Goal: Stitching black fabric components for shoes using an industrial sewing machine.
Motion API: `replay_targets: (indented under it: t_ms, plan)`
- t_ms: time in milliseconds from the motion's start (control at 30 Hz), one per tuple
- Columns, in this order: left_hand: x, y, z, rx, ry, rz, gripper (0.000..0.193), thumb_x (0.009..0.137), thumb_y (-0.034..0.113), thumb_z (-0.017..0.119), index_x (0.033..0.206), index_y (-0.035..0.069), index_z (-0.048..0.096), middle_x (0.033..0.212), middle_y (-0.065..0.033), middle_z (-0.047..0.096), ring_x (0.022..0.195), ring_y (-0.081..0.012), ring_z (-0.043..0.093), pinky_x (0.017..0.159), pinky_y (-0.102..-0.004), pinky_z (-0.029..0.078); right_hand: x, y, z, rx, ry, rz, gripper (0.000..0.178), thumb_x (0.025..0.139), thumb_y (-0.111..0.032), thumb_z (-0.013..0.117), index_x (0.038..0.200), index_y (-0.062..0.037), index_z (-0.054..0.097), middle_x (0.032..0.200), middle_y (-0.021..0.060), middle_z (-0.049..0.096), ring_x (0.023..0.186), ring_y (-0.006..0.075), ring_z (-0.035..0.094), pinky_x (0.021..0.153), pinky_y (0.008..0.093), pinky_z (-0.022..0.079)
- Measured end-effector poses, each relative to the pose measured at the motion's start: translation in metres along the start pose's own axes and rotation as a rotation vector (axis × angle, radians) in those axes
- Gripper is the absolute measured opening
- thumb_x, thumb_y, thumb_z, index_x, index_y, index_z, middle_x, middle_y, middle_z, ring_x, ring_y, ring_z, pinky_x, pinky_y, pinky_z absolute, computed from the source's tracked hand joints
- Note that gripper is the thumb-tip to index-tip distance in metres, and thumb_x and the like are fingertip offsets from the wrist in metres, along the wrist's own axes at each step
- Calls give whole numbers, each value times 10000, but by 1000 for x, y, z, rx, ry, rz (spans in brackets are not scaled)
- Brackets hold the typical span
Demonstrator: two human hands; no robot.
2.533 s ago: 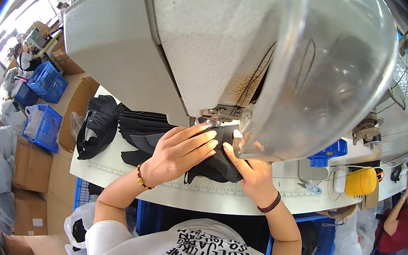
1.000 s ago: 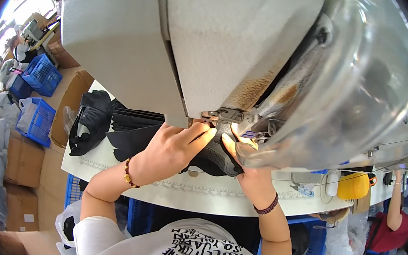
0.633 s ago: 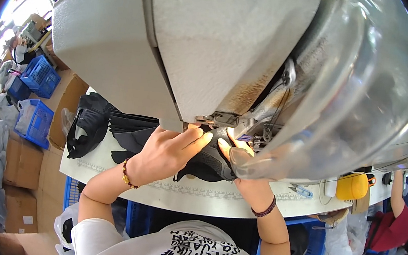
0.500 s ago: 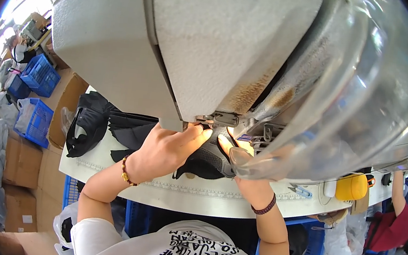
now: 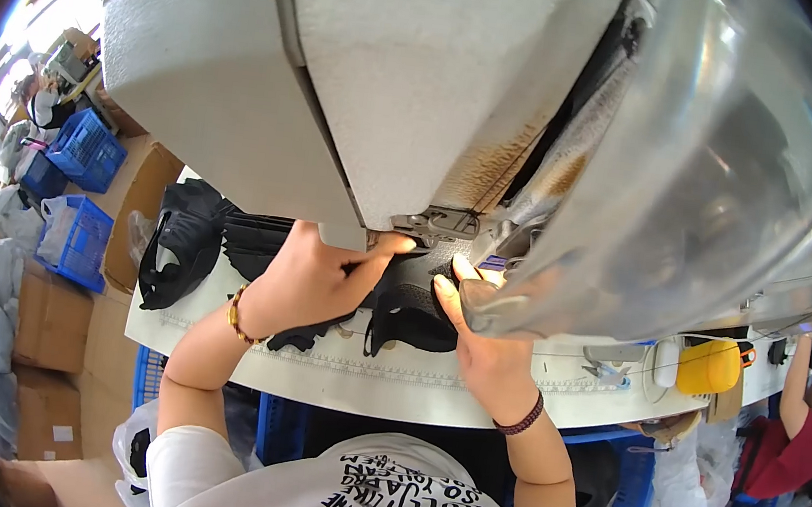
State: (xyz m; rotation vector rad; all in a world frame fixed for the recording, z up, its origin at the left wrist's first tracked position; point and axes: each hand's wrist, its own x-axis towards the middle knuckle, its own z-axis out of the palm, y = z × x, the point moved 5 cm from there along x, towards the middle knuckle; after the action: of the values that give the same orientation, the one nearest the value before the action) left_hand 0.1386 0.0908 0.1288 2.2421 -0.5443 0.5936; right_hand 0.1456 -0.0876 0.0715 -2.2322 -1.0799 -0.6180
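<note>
"As the head view looks straight down, where is the piece?"

"The dark piece (image 5: pixel 408 304), grey mesh with black below, lies on the white worktop (image 5: pixel 390 392), its far end running under the machine (image 5: pixel 436 77), near a small metal bracket (image 5: pixel 445 222). A black pile (image 5: pixel 256 236) sits to its left, beyond the left hand (image 5: pixel 316 273)."

"How are the hands placed?"

"The left hand shows its back, most fingers curled out of sight, one digit stretched toward the piece's far end. I cannot tell whether it pinches anything. The right hand (image 5: pixel 494 359) is at the piece's right edge, thumb and forefinger parted, beside a clear shield (image 5: pixel 716 169); whether they grip that edge, I cannot tell."

"What has just changed?"

"Half a second ago, the left hand covered more of the piece's left side. Now it sits slightly farther left, so the near part shows more fully, down to a curving black flap. The right hand has stayed by the right edge."

"And what does that mean for the work?"

"My judgement: the near left side is less held down, and any guiding comes from fingertips close to the machine."
</note>
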Motion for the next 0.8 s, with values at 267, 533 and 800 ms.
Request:
replay_targets:
  t_ms: [267,533,800]
  plan:
    - [-19,12,17,525,-42,396,351,596,18,609,945,33,643,971,-58,613,642,-114,589,662,-292,458,0,0,-1,5,5,20,535,635,89,540,1122,-112,634,1117,119,597,990,289,576,915,413,419]
    - [-15,14,15,495,-11,465,349,582,33,603,928,20,644,959,-62,609,562,-102,551,573,-255,440,5,-4,-4,72,19,16,571,629,100,527,1155,-104,610,1118,140,591,999,305,571,913,433,422]
    - [-13,21,23,555,-40,405,354,601,27,601,952,-8,625,902,-69,580,628,-118,594,468,-256,403,5,15,-10,42,-65,171,398,698,18,578,1072,-108,631,1055,145,591,978,334,554,945,475,372]
